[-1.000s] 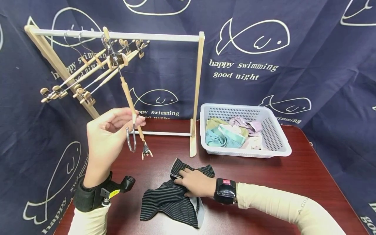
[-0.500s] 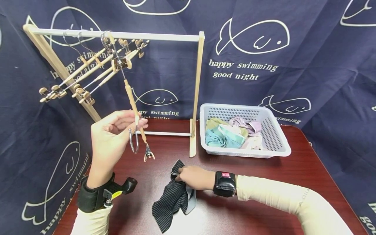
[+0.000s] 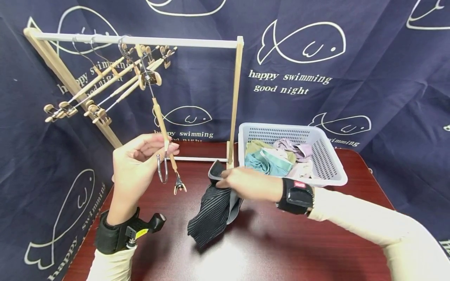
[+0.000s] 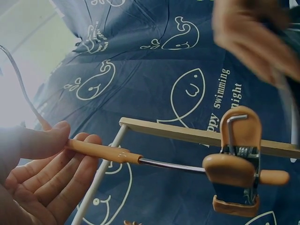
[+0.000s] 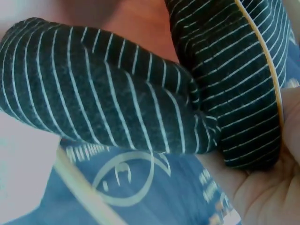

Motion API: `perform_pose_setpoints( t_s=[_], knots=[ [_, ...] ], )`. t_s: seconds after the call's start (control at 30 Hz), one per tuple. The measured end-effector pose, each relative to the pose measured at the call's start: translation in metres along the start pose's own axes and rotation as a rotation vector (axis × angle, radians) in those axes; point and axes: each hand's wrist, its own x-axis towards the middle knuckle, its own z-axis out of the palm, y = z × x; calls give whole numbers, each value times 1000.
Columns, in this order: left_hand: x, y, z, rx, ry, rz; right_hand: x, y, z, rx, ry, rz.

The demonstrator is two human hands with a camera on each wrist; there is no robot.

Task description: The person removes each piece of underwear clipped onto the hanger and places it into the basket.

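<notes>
Between thumb and fingers, my left hand (image 3: 138, 162) pinches a wooden clip hanger (image 3: 159, 119) at its middle, close to the metal hook. The hanger tilts, with one clip (image 3: 150, 79) at the upper end and another clip (image 3: 179, 188) at the lower. Raised over the table, my right hand (image 3: 251, 182) grips a black garment (image 3: 212, 214) with thin pale stripes and a grey inside; most of it hangs below the fingers. Up close in the right wrist view, the striped cloth (image 5: 108, 93) droops in two folds beside the palm (image 5: 269, 192).
At the back left stands a drying rack (image 3: 234, 101), several clip hangers (image 3: 102, 84) on its white rail (image 3: 186, 43). A white plastic basket (image 3: 334, 156) of crumpled clothes is at the back right, just behind my right wrist. Reddish-brown table (image 3: 299, 246) lies beneath.
My right hand has gathered the striped garment and lifted it off the table, up towards the rack. My left hand has drifted slightly right, the hanger still in it.
</notes>
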Motion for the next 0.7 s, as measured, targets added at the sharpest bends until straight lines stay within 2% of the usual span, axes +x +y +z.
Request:
perform_pose_setpoints(
  t_s=[0.2, 0.33, 0.53, 0.7],
  knots=[
    [-2, -1, -1, 13, 12, -13, -16, 20, -48, -7, 122, 13],
    [-3, -2, 0, 22, 7, -10, -31, 38, -71, 3, 158, 49],
    [-3, -2, 1, -23, 21, -6, -57, 75, -93, -32, 198, 145],
    [-4, -5, 1, -17, 18, -2, -76, 105, -101, -50, 240, 211]
  ],
)
